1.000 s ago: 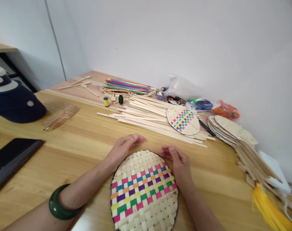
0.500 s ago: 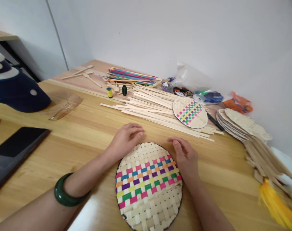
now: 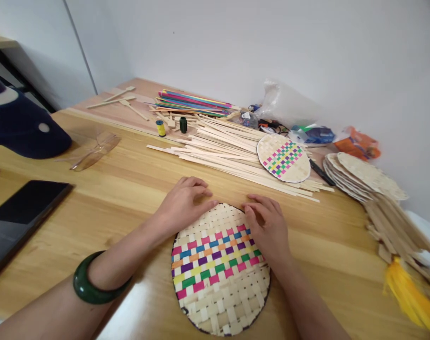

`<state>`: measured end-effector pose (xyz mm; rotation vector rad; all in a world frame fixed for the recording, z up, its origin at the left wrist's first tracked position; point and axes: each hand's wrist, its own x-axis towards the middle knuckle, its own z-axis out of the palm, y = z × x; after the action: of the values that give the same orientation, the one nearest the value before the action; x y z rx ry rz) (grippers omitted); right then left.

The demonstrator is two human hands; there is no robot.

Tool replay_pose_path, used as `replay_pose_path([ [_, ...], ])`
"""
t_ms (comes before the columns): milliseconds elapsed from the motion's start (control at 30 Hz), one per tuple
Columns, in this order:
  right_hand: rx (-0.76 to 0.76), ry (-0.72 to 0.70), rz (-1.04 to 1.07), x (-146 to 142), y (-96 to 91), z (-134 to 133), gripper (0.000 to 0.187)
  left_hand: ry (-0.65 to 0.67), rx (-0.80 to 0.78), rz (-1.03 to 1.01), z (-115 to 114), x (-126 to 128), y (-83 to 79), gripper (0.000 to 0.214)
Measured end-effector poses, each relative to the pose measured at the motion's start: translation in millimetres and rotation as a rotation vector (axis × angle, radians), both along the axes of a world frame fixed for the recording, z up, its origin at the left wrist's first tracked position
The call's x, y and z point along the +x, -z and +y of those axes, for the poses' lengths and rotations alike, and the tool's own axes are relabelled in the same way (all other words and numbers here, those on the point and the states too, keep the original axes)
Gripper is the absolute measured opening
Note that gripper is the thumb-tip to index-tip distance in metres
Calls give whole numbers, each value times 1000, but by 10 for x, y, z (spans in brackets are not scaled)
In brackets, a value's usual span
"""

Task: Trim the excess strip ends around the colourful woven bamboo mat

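An oval woven fan face (image 3: 218, 269) of pale bamboo strips, with rows of pink, blue, orange, purple, yellow and green, lies before me on the table. Dark binding runs along its rim. My left hand (image 3: 188, 200) rests at its upper left edge, thumb tip by the top rim and loosely bent fingers beyond it. At the upper right edge is my right hand (image 3: 267, 226), its thumb over the rim and its fingers curved outside. A gap shows between thumb and fingers on both hands. A green bangle (image 3: 94, 283) circles my left wrist.
Pale strips (image 3: 225, 156) lie behind, with a smaller woven fan face (image 3: 283, 158) on them. Coloured strips (image 3: 193, 103), a yellow spool (image 3: 160, 128) and a dark spool (image 3: 183, 124) are farther back. Handled fans (image 3: 370, 177) lie right; a phone (image 3: 34, 200), glasses (image 3: 96, 151) and a cap (image 3: 27, 120) left.
Both hands have drawn in closer to the upper rim, the right thumb now over the edge. The fan face stays almost in place, while the whole view has shifted slightly.
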<state>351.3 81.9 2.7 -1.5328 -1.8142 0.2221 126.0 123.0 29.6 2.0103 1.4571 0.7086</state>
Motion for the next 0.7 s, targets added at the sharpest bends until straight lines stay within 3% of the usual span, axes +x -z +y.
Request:
replay_pose_path([
  [267, -35, 23, 33, -28, -15, -18, 20, -4, 31, 22, -29, 36, 54, 32],
  [700, -36, 20, 43, -23, 15, -15, 24, -81, -104, -284, 80, -14, 64, 37],
])
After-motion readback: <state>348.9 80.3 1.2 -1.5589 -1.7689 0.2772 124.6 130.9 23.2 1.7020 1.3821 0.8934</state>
